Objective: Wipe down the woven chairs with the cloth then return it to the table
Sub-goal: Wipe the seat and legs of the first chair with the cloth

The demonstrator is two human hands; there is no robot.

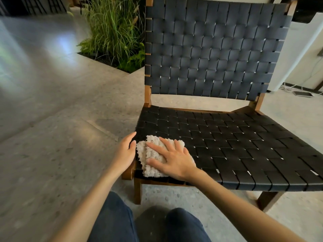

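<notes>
You are getting soft, even light with no hard shadows. It is coming mostly from the left, where a pale glare is washing over the polished floor (57, 42). That left edge is smearing into blur. The wide lens is bowing the woven chair (218, 49), tilting its back and stretching the seat toward the right corner. The cloth (142, 152) is reading crisp, the plants (113, 32) slightly soft. A dim shadow is pooling on the floor below the seat's front edge.
</notes>
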